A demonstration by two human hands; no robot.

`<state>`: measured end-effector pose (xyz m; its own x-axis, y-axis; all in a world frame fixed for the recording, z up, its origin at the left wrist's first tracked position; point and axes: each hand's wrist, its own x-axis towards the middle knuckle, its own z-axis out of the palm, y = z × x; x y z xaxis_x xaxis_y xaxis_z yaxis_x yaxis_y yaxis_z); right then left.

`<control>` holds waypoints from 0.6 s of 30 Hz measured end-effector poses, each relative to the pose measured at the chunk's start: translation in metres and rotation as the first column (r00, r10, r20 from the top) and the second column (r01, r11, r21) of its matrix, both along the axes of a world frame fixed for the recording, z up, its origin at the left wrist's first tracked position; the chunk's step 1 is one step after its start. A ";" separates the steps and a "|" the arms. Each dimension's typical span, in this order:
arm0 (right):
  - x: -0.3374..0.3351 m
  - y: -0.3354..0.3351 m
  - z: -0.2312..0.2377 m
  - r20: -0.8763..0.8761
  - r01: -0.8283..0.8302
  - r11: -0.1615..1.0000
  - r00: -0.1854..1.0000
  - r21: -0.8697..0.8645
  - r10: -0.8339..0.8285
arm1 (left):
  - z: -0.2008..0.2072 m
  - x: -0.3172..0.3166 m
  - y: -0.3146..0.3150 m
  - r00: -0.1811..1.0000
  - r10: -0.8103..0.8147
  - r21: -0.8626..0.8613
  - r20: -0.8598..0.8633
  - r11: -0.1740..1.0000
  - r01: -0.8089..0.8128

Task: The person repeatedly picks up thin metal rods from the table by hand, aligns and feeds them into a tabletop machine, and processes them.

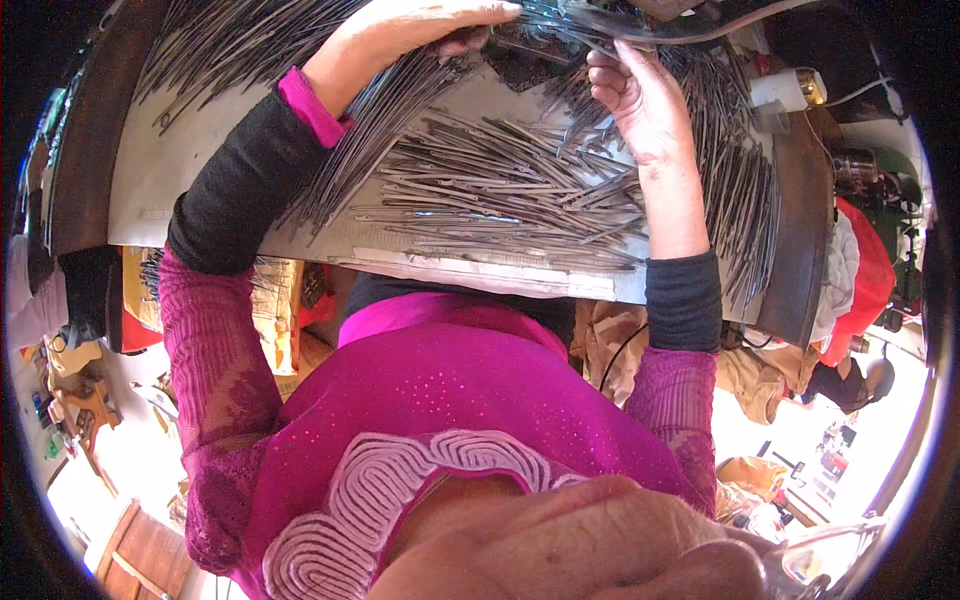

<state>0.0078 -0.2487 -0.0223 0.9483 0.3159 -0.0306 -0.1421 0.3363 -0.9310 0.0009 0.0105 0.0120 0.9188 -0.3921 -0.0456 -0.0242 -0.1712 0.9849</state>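
Many long, thin, dark metal strips, some with small holes, cover the worktable [140, 190]; one loose pile of strips [500, 185] lies across its middle. Near the top edge, my left hand [420, 25] reaches rightward over a bundle of strips, one finger stretched and the others curled beneath; what it grips is hidden. My right hand [640, 95] is raised opposite it, its fingers bent in and thumb and forefinger close together by some thin strips. Whether a strip is pinched there is too small to tell. Between both hands sits a dark metal device [535, 50], partly cut off.
Further strips [225, 60] fan out at the far left, and more strips [735, 190] lie along the right. A white cylinder [790, 90] and a cable [730, 25] are at the upper right. Red cloth [860, 280] hangs beyond the table's dark right side.
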 end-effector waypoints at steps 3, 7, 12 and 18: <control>0.001 0.003 -0.001 0.023 0.008 1.000 1.000 0.005 -0.008 | -0.001 0.000 -0.003 0.998 0.048 0.014 0.029 0.999 -0.048; 0.002 0.003 -0.003 0.041 0.042 0.999 0.998 -0.015 -0.041 | -0.005 0.000 -0.007 0.996 0.076 0.007 -0.049 0.997 -0.075; 0.001 0.004 -0.002 0.049 0.048 0.999 0.998 -0.008 -0.048 | 0.002 -0.008 -0.010 0.991 0.078 -0.122 -0.105 0.988 -0.090; 0.000 0.006 0.000 0.062 0.062 0.998 0.996 -0.006 -0.061 | -0.005 -0.003 -0.008 0.992 0.029 -0.169 -0.120 0.984 -0.049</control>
<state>0.0076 -0.2431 -0.0227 0.9660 0.2570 0.0264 -0.0635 0.3351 -0.9401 -0.0020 0.0027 0.0069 0.9258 -0.3674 -0.0889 0.0964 0.0021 0.9953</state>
